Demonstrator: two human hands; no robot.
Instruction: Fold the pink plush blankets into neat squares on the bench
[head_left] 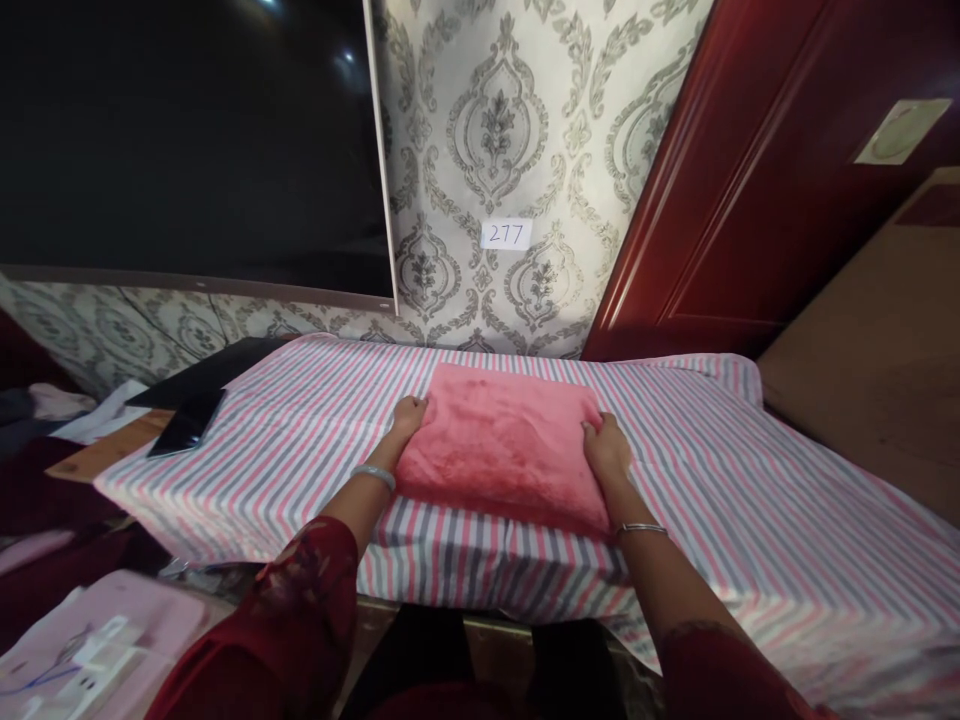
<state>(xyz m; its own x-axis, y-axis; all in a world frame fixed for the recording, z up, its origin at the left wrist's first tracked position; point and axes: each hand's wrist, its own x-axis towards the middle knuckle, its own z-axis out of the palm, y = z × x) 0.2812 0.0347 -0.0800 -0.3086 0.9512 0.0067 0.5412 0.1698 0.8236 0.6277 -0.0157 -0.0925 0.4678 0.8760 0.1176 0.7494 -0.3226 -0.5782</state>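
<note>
A pink plush cushion cover or cushion [510, 440] lies on a table spread with a striped cloth [315, 420], its near edge close to the table's front. My left hand [409, 415] grips the left side of the pink plush piece, fingers curled around its edge. On the opposite side, my right hand [607, 445] pinches the right edge, with the thumb on top. Some fingertips of both hands are hidden by the fabric.
Behind the table hangs a large television [195, 150] against patterned wallpaper, with a paper label [507, 234] beside it. A dark flat device [187, 422] rests at the table's left end. A red door [720, 180] and a brown board [877, 360] stand at right. A pink stool [165, 610] carries a power strip.
</note>
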